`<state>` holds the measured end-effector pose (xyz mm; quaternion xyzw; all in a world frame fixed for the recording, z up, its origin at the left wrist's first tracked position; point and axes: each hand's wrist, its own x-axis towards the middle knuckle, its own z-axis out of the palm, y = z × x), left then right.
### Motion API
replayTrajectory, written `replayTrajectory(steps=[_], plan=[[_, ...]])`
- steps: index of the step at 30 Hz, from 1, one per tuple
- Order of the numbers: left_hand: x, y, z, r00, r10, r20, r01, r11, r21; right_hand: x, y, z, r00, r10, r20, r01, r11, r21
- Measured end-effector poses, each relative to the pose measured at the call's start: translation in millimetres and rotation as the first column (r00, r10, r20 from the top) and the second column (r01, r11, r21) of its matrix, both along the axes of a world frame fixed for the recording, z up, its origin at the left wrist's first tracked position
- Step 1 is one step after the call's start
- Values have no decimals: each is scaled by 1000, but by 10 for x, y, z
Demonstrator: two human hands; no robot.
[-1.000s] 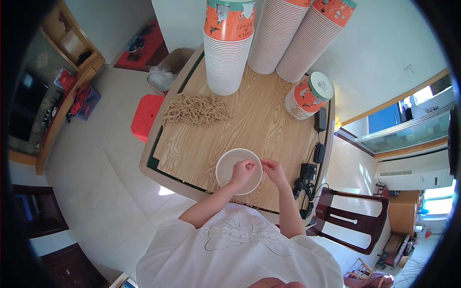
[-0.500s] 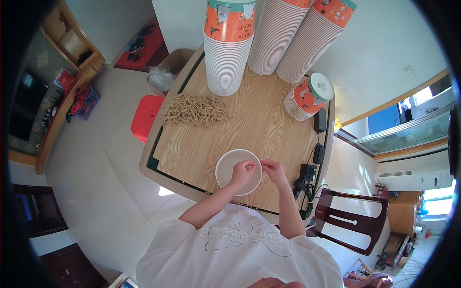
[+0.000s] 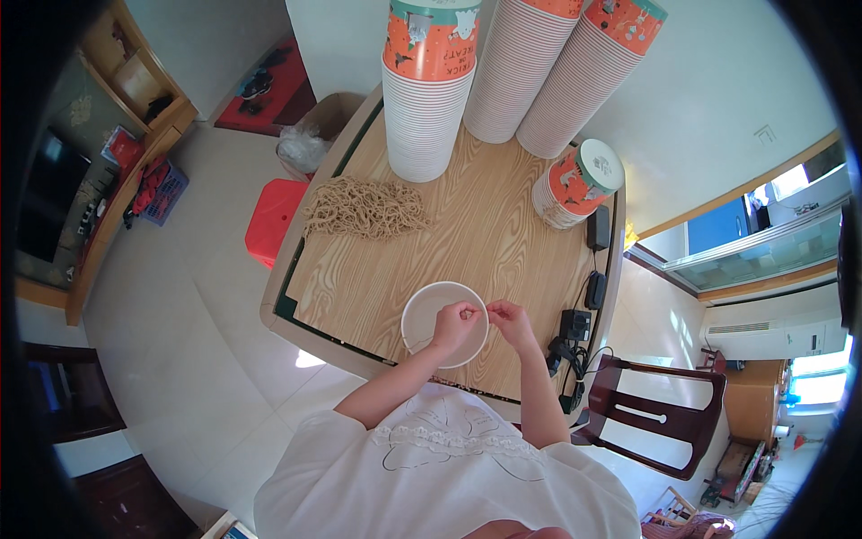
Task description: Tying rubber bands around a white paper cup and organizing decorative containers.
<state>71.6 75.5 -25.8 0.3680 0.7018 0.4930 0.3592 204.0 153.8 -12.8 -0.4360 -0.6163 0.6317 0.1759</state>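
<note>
A white paper bucket (image 3: 418, 310) stands upright near the table's front edge, its open mouth facing up. My left hand (image 3: 456, 325) reaches over its near rim into the mouth. The fingers are closed, and a small tan bit of cord shows among them. At the bucket's right rim my right hand (image 3: 510, 321) is closed in a pinch from outside, its fingertips close to those of the left. What the right fingertips hold is too small to make out. Farther back on the left lies a loose pile of tan cords (image 3: 368, 208).
Tall stacks of orange-and-white paper buckets (image 3: 417, 126) rise at the table's far side. A shorter stack (image 3: 575, 187) stands far right. Black power adapters (image 3: 576, 323) and cables lie along the right edge. A red stool (image 3: 273, 220) is left of the table, a dark chair (image 3: 660, 409) right.
Almost nothing differs. Both hands stay at the bucket's right rim with fingers closed, and the whole view has shifted very slightly.
</note>
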Motion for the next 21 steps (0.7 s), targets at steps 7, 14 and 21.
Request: replayTrajectory(steps=[7, 14, 21], plan=[[22, -30, 167, 937, 60, -344, 4, 984, 180, 16, 28, -79, 999, 38, 30, -39, 999, 19], [-212, 136, 586, 633, -301, -713, 299, 945, -134, -33, 50, -75, 1000, -2, -4, 2, 998, 55], [-222, 150, 524, 575, -461, -677, 339, 886, -315, -93, 115, -36, 982, -57, 181, 3, 958, 286]])
